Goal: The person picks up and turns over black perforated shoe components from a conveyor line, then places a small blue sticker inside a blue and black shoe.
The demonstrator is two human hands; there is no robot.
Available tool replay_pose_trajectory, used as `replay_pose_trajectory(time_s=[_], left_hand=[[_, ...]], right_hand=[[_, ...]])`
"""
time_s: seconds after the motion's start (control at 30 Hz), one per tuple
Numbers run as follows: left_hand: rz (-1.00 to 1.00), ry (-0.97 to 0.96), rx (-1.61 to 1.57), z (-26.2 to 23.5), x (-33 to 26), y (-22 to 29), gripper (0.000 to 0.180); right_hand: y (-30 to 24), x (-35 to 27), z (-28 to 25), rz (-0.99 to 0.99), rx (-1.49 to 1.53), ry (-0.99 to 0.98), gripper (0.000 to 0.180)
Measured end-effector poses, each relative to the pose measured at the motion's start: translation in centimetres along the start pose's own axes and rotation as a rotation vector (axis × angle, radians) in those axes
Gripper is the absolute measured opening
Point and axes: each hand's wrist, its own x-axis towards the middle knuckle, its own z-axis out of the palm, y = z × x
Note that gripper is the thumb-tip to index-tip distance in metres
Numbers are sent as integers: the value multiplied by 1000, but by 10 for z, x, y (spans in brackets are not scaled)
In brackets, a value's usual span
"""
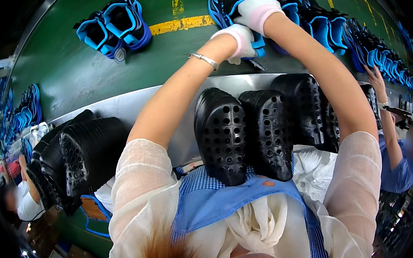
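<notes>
"Standing nearest, what do you see?"

"Nested black perforated shoe forms (228, 135) along the metal rim (180, 127). Beyond, the worktop (168, 63) is glossy green, with worn yellow lines (183, 26)."

"And the hands?"

"Both gloved, at black-and-blue sneakers (219, 8) across the worktop. The left hand (240, 40) is nearer, the right hand (255, 12) just past it. Fingers are hidden; I can't tell how closed either grip is. A matching pair (136, 24) sits apart, leftward."

"The room?"

"A sneaker row (379, 60) stretches right, beside a co-worker's hand (377, 82); another co-worker (28, 204) shows far left."
</notes>
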Motion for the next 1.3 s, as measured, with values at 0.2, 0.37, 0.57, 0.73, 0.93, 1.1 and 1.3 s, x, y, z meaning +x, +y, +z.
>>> replay_pose_trajectory(time_s=[0.2,0.37,0.57,0.73,0.93,1.1,1.3], left_hand=[[-43,43,-69,10,2,-3,43],[-92,75,-75,15,7,0,44],[-126,120,-58,15,0,4,33],[-111,190,-7,9,-18,-7,32],[204,459,61,2,-78,-61,45],[-114,745,-250,-23,-66,-77,55],[-305,565,30,-26,5,-103,62]], right_hand=[[-10,5,10,-68,-47,185,20],[-8,11,21,-33,-78,78,27],[4,-11,-1,-14,180,13,32],[46,-89,-12,-146,252,270,32],[87,-232,-18,-42,411,429,23],[102,-315,-2,314,531,519,16],[143,-387,28,502,482,700,17]])
